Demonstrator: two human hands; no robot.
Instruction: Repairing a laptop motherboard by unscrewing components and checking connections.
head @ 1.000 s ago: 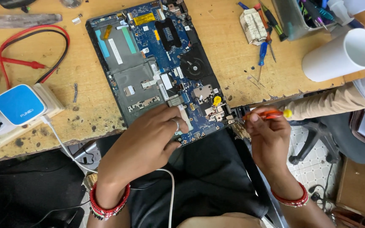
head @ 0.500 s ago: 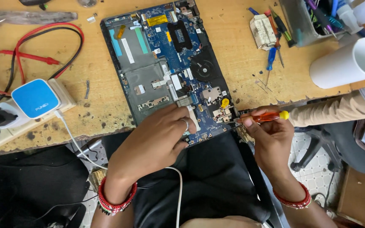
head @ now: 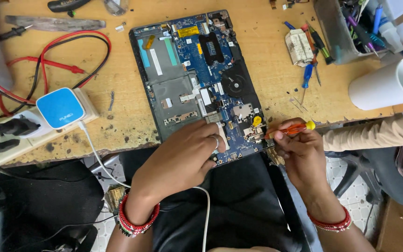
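My right hand (head: 304,156) gripped the orange screwdriver (head: 289,130), shaft pointing left toward the laptop motherboard (head: 211,70); my left hand (head: 183,158) pressed flat, fingers released.

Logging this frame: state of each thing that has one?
Laptop: bottom cover off, board exposed, overhanging the bench edge.
Left hand: pressing on the laptop's near edge.
Right hand: gripping the orange screwdriver, tip at the board.
Blue charger: plugged into the power strip.
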